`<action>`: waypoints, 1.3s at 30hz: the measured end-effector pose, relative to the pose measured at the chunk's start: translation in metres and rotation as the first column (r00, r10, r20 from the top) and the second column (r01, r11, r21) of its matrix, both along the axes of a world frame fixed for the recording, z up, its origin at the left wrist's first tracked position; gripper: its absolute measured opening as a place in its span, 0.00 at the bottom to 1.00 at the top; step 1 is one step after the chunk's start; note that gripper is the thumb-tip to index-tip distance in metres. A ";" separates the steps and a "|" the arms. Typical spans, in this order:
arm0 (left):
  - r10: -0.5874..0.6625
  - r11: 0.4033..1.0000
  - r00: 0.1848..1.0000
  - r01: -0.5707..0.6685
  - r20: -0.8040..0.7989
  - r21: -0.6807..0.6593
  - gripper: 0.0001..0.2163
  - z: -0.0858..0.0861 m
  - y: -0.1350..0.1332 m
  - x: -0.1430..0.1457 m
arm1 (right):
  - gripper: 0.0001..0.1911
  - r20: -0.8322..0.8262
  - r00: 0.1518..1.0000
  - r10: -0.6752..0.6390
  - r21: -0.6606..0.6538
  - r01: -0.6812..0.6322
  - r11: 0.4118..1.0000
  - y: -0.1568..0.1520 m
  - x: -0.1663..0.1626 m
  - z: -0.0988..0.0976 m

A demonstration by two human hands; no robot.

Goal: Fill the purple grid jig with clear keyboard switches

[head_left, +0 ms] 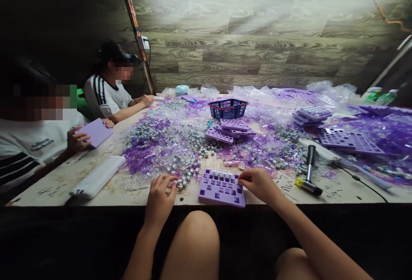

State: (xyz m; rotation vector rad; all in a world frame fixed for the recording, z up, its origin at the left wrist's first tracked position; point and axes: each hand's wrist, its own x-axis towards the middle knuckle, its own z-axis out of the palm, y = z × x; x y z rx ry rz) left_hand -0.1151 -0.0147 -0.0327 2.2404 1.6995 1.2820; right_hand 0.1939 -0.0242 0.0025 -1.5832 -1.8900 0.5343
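Observation:
A purple keyboard frame (221, 189) with many empty square slots lies at the near edge of the table. My right hand (259, 184) rests at its top right corner, fingers pinched on a small key switch by the top row. My left hand (160, 194) is curled at the frame's left, fingertips in the heap of loose switches (174, 151); what it holds is hidden.
Two other people sit at the left; the nearer one holds a purple panel (95, 132). A blue basket (228, 109), stacked purple frames (230, 129), a white bar (98, 177), a black-and-yellow tool (309, 168) and plastic bags crowd the table (48, 187).

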 end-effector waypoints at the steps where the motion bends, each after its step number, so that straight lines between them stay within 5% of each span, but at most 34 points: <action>1: -0.003 1.000 1.000 0.003 0.001 -0.008 0.09 0.000 -0.001 0.000 | 0.08 0.013 1.000 -0.002 -0.002 0.002 1.000 0.000 0.000 0.000; 7: -0.016 1.000 1.000 0.017 0.013 -0.024 0.10 -0.004 -0.007 -0.006 | 0.08 0.059 0.998 0.005 -0.057 -0.001 0.998 -0.001 0.003 -0.003; 14: -0.022 1.000 0.999 0.022 -0.039 0.012 0.08 0.005 0.002 -0.003 | 0.11 -0.064 0.997 -0.039 0.178 0.050 0.983 -0.001 0.010 0.000; 20: -0.102 0.991 0.976 0.081 -0.194 -0.110 0.10 0.019 0.020 0.014 | 0.11 -0.084 0.996 -0.018 0.195 0.034 0.980 -0.001 0.008 0.000; 25: -0.134 0.987 0.979 0.119 -0.150 -0.103 0.09 0.017 0.026 0.007 | 0.12 -0.090 0.996 0.006 0.201 0.013 0.979 0.001 0.007 -0.001; 28: -0.023 0.999 0.996 0.026 -0.091 0.031 0.12 0.010 0.018 -0.014 | 0.12 -0.106 0.994 -0.006 0.210 0.028 0.977 0.002 0.009 -0.001; 33: 0.365 0.928 0.918 -0.345 -0.155 0.142 0.14 -0.007 -0.001 -0.065 | 0.12 -0.132 0.991 0.010 0.191 0.016 0.981 0.003 0.012 -0.004; 39: 0.320 0.947 0.929 -0.307 -0.184 0.094 0.11 -0.015 -0.004 -0.088 | 0.13 -0.147 0.989 0.010 0.181 0.017 0.983 0.004 0.009 -0.003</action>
